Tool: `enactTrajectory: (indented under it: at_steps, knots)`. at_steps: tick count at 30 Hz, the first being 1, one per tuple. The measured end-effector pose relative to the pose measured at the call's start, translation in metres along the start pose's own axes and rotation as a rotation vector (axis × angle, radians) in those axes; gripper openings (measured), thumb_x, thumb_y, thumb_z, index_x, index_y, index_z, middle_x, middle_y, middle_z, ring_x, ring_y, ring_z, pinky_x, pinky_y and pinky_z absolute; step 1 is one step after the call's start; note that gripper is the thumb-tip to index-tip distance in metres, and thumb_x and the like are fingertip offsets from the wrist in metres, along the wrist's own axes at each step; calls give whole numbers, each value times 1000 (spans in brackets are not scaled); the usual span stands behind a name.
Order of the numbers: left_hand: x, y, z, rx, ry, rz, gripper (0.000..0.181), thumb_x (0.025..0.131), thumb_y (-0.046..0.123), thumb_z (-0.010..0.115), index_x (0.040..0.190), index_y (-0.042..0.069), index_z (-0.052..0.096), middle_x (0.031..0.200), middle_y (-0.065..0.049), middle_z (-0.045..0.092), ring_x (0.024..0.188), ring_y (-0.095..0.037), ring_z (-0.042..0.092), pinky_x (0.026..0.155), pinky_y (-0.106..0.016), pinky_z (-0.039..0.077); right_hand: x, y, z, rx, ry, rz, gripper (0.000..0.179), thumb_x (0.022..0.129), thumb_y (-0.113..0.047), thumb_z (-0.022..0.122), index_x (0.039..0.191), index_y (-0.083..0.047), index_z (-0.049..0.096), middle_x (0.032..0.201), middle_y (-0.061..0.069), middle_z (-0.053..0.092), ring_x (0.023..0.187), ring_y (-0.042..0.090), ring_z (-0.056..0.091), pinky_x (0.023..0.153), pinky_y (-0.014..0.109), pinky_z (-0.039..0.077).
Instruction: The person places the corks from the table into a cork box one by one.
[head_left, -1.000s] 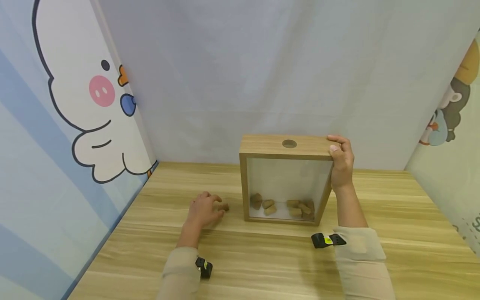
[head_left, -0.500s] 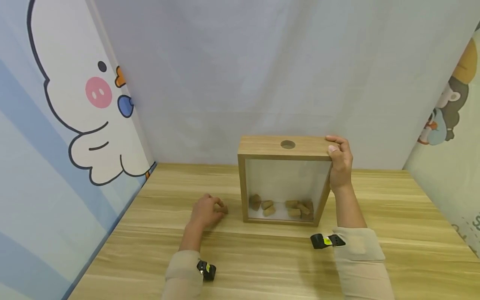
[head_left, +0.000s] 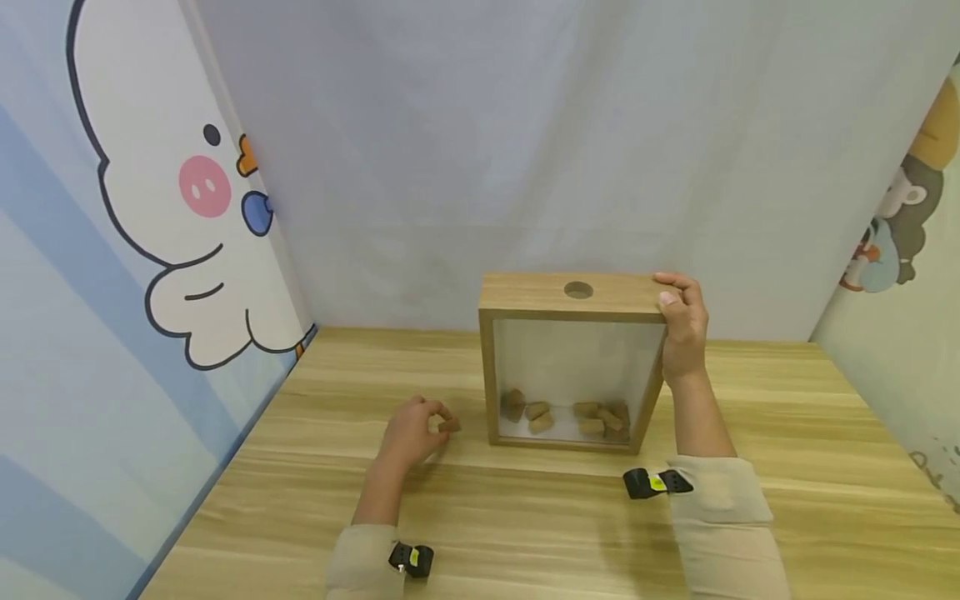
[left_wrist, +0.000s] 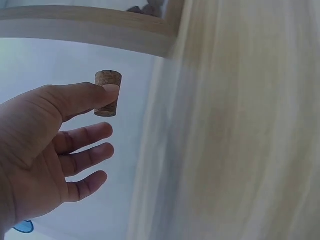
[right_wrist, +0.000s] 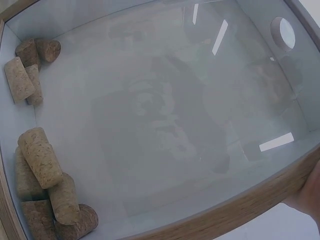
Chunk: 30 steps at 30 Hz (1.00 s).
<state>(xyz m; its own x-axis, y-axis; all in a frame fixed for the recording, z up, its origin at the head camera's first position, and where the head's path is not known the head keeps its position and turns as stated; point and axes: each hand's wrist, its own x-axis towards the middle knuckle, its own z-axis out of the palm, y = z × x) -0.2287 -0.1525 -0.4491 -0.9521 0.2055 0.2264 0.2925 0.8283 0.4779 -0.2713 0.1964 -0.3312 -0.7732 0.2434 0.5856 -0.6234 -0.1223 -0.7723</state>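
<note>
Between thumb and forefinger my left hand (head_left: 411,433) pinches a tapered cork stopper (left_wrist: 107,78), just left of a shallow wooden box. The other fingers of that hand are spread loosely in the left wrist view. The box (head_left: 525,292) stands upright on the table, with a clear front and a round hole (head_left: 578,290) in its top. Several corks (right_wrist: 41,157) lie along its bottom, in two groups. My right hand (head_left: 684,329) grips the top right corner of the box, thumb at the front edge; in the right wrist view only a bit of that hand shows.
The wood-grain table (head_left: 525,525) extends around the box on both sides and in front. A pale curtain (head_left: 480,150) hangs close behind the box. Cartoon-printed panels (head_left: 202,283) flank the table left and right.
My left fingers have come down on the cork beside the box and now pinch it, the hand a little nearer to me. My right hand and the box keep their place.
</note>
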Motion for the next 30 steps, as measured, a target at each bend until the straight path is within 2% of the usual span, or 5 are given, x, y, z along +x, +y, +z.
enactTrajectory:
  at_steps: [5, 8, 13, 22, 30]
  knots:
    - [-7, 12, -12, -64, -24, 16, 19, 76, 10, 76, 93, 15, 68, 92, -4, 61, 86, -24, 57, 71, -39, 48, 1, 0, -1, -9, -1, 4, 28, 85, -18, 43, 107, -14, 60, 115, 5, 45, 99, 19, 37, 84, 35, 24]
    - [-10, 22, -21, -126, -48, 27, 19, 77, 8, 75, 94, 13, 68, 91, -2, 61, 85, -23, 57, 73, -37, 47, 0, -1, -1, -6, 1, 9, 28, 85, -18, 43, 108, -13, 59, 110, 6, 46, 93, 19, 40, 80, 35, 27]
    - [-15, 39, -33, -185, -49, 60, 19, 78, 7, 74, 95, 11, 65, 88, 1, 61, 85, -21, 56, 73, -36, 46, 0, 0, -1, -4, 2, 9, 28, 85, -18, 43, 108, -12, 59, 105, 7, 47, 90, 19, 41, 78, 35, 29]
    - [-14, 68, -55, -267, 27, 164, 19, 79, 7, 74, 93, 15, 63, 89, 6, 60, 87, -17, 56, 70, -34, 46, -3, 0, -1, -4, 3, 25, 28, 86, -17, 42, 108, -13, 59, 110, 6, 46, 93, 18, 41, 79, 34, 28]
    - [3, 95, -65, -330, 154, 332, 28, 80, 11, 74, 107, 9, 64, 84, 4, 60, 79, -16, 57, 70, -39, 48, -1, 0, 1, 17, 1, 6, 28, 86, -16, 43, 108, -12, 60, 109, 6, 47, 92, 18, 40, 79, 33, 28]
